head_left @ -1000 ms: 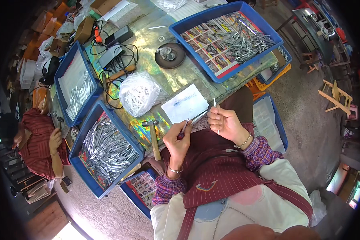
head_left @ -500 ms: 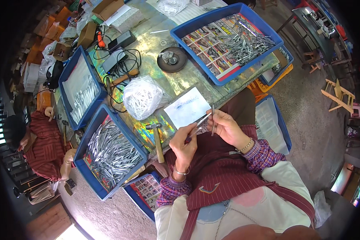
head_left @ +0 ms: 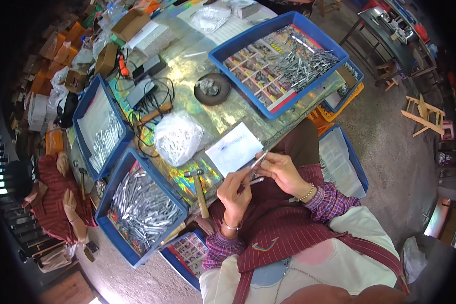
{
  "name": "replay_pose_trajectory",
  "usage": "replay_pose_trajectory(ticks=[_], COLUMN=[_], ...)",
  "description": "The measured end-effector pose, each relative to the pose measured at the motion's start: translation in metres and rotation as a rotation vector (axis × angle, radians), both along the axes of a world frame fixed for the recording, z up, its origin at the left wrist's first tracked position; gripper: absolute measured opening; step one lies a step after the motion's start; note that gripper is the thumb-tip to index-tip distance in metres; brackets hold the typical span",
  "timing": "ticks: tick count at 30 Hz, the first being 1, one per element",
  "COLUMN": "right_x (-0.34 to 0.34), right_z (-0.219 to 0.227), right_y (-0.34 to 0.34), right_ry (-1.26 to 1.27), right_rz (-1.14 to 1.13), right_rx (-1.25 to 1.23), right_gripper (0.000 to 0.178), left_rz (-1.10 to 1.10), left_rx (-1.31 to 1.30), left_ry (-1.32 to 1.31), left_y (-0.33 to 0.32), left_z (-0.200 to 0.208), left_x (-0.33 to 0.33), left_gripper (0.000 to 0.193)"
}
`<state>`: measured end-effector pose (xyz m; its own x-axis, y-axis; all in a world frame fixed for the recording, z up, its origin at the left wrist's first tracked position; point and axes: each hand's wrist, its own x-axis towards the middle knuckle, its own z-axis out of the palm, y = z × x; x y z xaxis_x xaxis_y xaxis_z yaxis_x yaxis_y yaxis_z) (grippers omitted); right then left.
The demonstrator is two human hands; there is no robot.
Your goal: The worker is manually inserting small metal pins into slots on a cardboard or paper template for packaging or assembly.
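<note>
Over my apron, at the near edge of the table, my two hands are close together. My left hand [head_left: 234,196] pinches a slim silvery metal piece [head_left: 257,180] that points toward the right. Between its thumb and fingers, my right hand [head_left: 285,173] grips another slim metal piece [head_left: 260,161], slanted upward and meeting the left fingertips. Their exact kind is too small to make out. Just beyond the hands lies a white sheet [head_left: 234,150] with a bluish smudge. A hammer [head_left: 199,192] with a wooden handle rests left of it.
Blue trays hold slim metal pieces: one at near left [head_left: 137,215], one at far left [head_left: 104,139], one at far right [head_left: 309,63]. A clear bag of white pieces [head_left: 176,141], a dark round dish [head_left: 213,89] and tangled cables [head_left: 157,96] occupy the table. Another person [head_left: 61,197] sits left.
The slim piece in my right hand has tipped from upright to a slant. The left hand's piece now points more level and lower. The other person's hands have shifted.
</note>
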<state>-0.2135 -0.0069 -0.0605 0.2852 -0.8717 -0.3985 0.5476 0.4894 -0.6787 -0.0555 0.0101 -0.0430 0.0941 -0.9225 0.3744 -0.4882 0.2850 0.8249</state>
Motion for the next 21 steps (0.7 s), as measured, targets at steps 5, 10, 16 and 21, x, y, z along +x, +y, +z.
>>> replay_pose_trajectory(ticks=[5,10,16,21], right_x=[0.002,-0.001,-0.004,-0.010], right_z=[0.000,-0.002,-0.012,-0.013], right_y=[-0.002,-0.004,-0.004,-0.006], right_ry=[0.054,-0.004,-0.011,-0.042], right_rz=[-0.031,-0.029,-0.006,0.122], right_rx=[-0.007,-0.022,-0.024,0.073], right_gripper=[0.027,0.028,0.029,0.031], left_rz=[-0.043,-0.082,-0.141,-0.181], left_rx=[-0.047,-0.026,0.007,0.147], left_ry=[-0.057,-0.074,-0.107,0.003], left_y=[-0.003,-0.005,0.001,0.008], left_z=[-0.005,-0.002,-0.009,-0.009], left_x=[0.000,-0.008,-0.015,-0.008], left_gripper=[0.024,0.020,0.018,0.013])
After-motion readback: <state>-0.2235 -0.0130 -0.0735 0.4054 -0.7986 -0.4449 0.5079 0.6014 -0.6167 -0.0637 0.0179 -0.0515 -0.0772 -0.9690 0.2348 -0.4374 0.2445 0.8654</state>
